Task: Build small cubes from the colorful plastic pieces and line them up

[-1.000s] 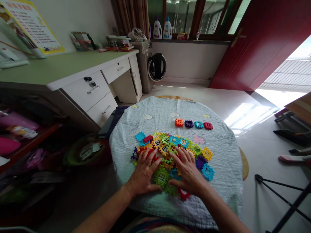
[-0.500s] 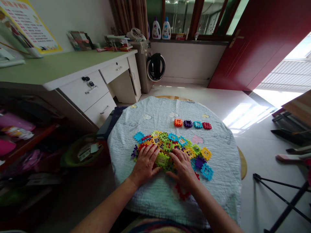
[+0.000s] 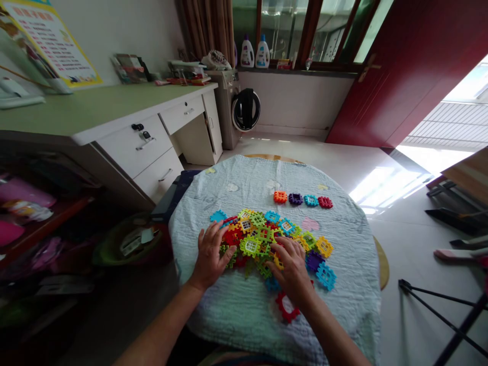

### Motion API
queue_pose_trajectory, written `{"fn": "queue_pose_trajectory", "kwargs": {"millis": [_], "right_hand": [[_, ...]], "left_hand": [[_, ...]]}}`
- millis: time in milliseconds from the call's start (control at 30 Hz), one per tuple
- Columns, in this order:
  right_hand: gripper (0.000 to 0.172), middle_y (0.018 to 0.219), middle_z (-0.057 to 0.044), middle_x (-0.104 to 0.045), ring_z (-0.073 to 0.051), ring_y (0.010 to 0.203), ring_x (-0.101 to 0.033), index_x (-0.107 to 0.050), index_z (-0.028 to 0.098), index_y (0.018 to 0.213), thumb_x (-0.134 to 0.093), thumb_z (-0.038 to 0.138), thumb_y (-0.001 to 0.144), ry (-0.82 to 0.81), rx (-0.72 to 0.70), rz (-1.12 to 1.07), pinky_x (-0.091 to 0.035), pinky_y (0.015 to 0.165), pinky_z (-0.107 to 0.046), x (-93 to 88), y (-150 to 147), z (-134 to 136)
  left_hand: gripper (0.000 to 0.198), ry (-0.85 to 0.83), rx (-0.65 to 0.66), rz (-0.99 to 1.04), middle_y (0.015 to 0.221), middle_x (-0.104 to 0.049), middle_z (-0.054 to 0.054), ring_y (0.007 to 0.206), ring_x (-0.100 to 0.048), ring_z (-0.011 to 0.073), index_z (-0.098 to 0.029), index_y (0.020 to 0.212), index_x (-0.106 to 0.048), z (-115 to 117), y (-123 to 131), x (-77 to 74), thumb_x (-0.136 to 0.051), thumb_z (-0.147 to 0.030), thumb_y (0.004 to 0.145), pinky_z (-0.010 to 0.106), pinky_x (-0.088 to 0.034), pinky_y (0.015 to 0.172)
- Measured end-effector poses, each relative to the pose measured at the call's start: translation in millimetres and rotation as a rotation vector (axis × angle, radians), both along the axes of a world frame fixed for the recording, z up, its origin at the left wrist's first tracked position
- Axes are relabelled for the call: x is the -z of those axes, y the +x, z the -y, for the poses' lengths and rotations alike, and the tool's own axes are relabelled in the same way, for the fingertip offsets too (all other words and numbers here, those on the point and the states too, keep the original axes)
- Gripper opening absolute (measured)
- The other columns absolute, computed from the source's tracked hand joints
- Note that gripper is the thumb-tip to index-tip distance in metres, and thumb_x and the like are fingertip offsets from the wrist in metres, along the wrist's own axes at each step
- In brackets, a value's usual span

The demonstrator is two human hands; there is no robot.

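Observation:
A heap of colourful square plastic building tiles (image 3: pixel 267 234) lies on a round table covered by a pale blue quilted cloth (image 3: pixel 244 315). My left hand (image 3: pixel 209 254) rests flat on the left edge of the heap, fingers spread over red and green tiles. My right hand (image 3: pixel 292 267) lies on the heap's right front, fingers spread and slightly bent, touching yellow and green tiles. A red tile (image 3: pixel 286 306) lies on the cloth beside my right wrist. Further back, a row of orange, purple, teal and red tiles (image 3: pixel 303 199) stands apart.
A desk with white drawers (image 3: pixel 152 142) stands to the left, with cluttered shelves (image 3: pixel 34 223) and a green basin (image 3: pixel 125 244) below. A washing machine (image 3: pixel 240 107) and detergent bottles (image 3: pixel 254 52) are at the back. A red door (image 3: pixel 412 66) is at right, black metal legs (image 3: pixel 438 310) on the floor.
Both hands have slid over the heap, the left one moving left to its edge. The tiles have been pushed closer together, and the red tile by my right wrist is now uncovered.

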State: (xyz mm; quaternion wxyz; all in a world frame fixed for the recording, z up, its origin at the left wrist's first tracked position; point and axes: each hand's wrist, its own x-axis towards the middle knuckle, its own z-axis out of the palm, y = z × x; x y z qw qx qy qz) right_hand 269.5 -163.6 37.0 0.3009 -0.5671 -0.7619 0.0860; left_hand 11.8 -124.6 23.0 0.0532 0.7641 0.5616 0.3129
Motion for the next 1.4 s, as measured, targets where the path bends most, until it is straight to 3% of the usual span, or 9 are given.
{"fn": "queue_pose_trajectory", "kwargs": {"millis": [200,400,533,667,767,933,1133,1400], "right_hand": [[0.042,0.133,-0.005,-0.059,-0.031,0.126,-0.044,-0.060,0.031,0.122,-0.069,0.033,0.081,-0.079,-0.139,0.087,-0.026,0.109,-0.054,-13.5,-35.0,-14.0],[0.014,0.113,-0.001,-0.070,-0.025,0.108,-0.056,-0.070,0.032,0.099,-0.062,0.028,0.088,-0.146,-0.142,0.020,-0.034,0.101,-0.048,-17.9,-50.2,-26.8],[0.019,0.104,-0.005,-0.071,-0.022,0.100,-0.059,-0.072,0.027,0.095,-0.054,0.030,0.092,-0.150,-0.130,-0.195,-0.042,0.090,-0.038,-17.8,-36.0,-31.9],[0.030,0.080,-0.003,-0.067,-0.017,0.072,-0.060,-0.068,0.021,0.108,-0.052,0.039,0.090,-0.256,0.146,-0.518,-0.046,0.067,-0.028,-8.3,-8.2,-41.5],[0.040,0.069,0.001,-0.061,-0.015,0.059,-0.054,-0.062,0.018,0.116,-0.054,0.042,0.086,-0.337,0.294,-0.617,-0.041,0.055,-0.026,0.4,13.5,-47.3],[0.034,0.082,-0.005,-0.070,-0.020,0.073,-0.062,-0.068,0.018,0.103,-0.056,0.040,0.079,-0.344,0.320,-0.508,-0.048,0.068,-0.031,9.3,33.5,-49.7],[0.037,0.102,-0.007,-0.073,-0.023,0.096,-0.066,-0.071,0.020,0.105,-0.048,0.036,0.082,-0.335,0.320,-0.510,-0.049,0.090,-0.038,17.4,41.2,-48.0],[0.036,0.090,-0.006,-0.072,-0.019,0.073,-0.064,-0.067,0.018,0.107,-0.053,0.037,0.080,-0.368,0.308,-0.547,-0.051,0.066,-0.031,11.3,33.7,-45.2]], "left_hand": [[0.039,0.047,-0.218,0.194,0.131,-0.055,0.014,0.129,-0.048,0.0268,-0.018,0.120,-0.053,-52.7,-30.2,6.9,-0.042,-0.044,0.093,0.046,-0.036,0.111],[0.038,-0.067,-0.297,0.117,0.117,-0.065,0.016,0.114,-0.058,0.0284,-0.014,0.113,-0.058,-98.0,-42.8,18.5,-0.041,-0.041,0.091,0.045,-0.044,0.102],[0.030,-0.071,-0.254,-0.051,0.114,-0.067,0.013,0.110,-0.059,0.0291,-0.016,0.103,-0.063,-101.6,-40.9,25.1,-0.047,-0.036,0.088,0.045,-0.044,0.099],[0.027,-0.026,-0.242,-0.104,0.116,-0.066,0.012,0.111,-0.059,0.0280,-0.017,0.102,-0.064,-100.8,-40.8,30.6,-0.049,-0.033,0.086,0.043,-0.044,0.099],[0.027,-0.016,-0.240,-0.099,0.117,-0.066,0.012,0.112,-0.059,0.0274,-0.017,0.103,-0.064,-101.9,-42.1,33.1,-0.049,-0.032,0.086,0.042,-0.044,0.100],[0.026,-0.004,-0.247,-0.099,0.116,-0.066,0.012,0.112,-0.059,0.0274,-0.017,0.102,-0.064,-102.9,-42.9,35.0,-0.050,-0.030,0.085,0.042,-0.044,0.100],[0.026,0.004,-0.239,-0.100,0.115,-0.066,0.011,0.111,-0.059,0.0269,-0.017,0.102,-0.064,-102.9,-43.4,36.2,-0.050,-0.030,0.084,0.041,-0.044,0.100],[0.026,-0.002,-0.246,-0.114,0.116,-0.066,0.011,0.110,-0.059,0.0275,-0.017,0.103,-0.064,-102.1,-42.6,34.3,-0.050,-0.030,0.084,0.042,-0.045,0.099]]}}
